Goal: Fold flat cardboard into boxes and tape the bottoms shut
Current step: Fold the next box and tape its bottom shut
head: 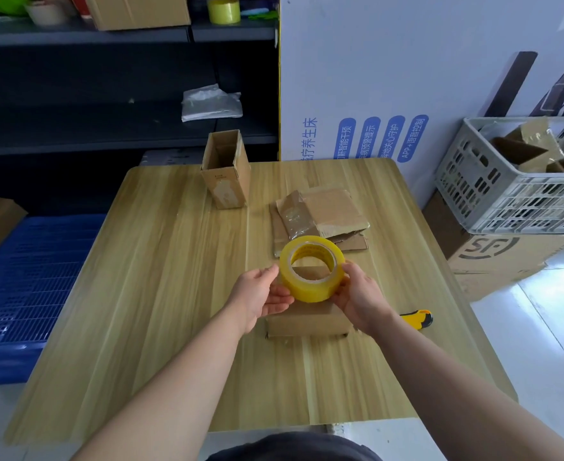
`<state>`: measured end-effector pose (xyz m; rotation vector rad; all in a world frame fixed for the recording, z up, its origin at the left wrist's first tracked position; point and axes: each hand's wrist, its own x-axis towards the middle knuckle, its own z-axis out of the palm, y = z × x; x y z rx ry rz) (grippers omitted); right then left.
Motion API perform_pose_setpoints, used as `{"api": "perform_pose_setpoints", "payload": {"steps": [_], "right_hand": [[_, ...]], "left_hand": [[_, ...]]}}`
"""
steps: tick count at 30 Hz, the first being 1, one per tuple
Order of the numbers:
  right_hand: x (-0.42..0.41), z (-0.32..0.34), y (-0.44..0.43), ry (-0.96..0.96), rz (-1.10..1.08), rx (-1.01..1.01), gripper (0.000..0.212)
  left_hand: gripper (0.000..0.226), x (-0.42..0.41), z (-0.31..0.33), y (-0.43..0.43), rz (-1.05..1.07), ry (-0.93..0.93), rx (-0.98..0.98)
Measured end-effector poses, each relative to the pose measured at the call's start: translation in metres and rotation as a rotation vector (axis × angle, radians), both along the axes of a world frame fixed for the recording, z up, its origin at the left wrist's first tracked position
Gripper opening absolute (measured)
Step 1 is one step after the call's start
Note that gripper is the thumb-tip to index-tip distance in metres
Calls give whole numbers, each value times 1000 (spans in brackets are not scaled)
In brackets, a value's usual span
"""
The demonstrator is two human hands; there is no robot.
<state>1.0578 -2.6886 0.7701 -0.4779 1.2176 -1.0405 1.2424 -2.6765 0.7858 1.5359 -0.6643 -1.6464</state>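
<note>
In the crate (506, 201), cardboard pieces (520, 151).

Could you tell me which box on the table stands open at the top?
The tall box at the far edge; the cardboard pile lies flattened, and the low box beneath the tape roll shows a closed face.

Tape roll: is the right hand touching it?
Touching. The head view shows the right hand with thumb and fingers pinching the right edge of the tape roll, with no gap. The left hand grips the opposite side.
</note>
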Motion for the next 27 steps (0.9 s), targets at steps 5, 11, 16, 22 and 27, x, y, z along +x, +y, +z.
{"api": "perform_pose_setpoints", "payload": {"steps": [5, 11, 16, 22, 27], "right_hand": [[-5, -2, -1, 148, 171, -116, 40], [-8, 7, -1, 177, 269, -72, 21], [-15, 9, -4, 181, 331, -164, 49], [-18, 18, -6, 434, 520, -414, 66], [-20, 17, -10, 584, 600, -428, 62]], "left_hand": [[5, 4, -11, -8, -10, -114, -30], [11, 2, -18, -8, -55, -218, -41], [22, 2, -20, -5, -41, -206, -85], [29, 2, -20, -3, -52, -153, -139], [23, 2, -22, -1, -47, -195, -153]]}}
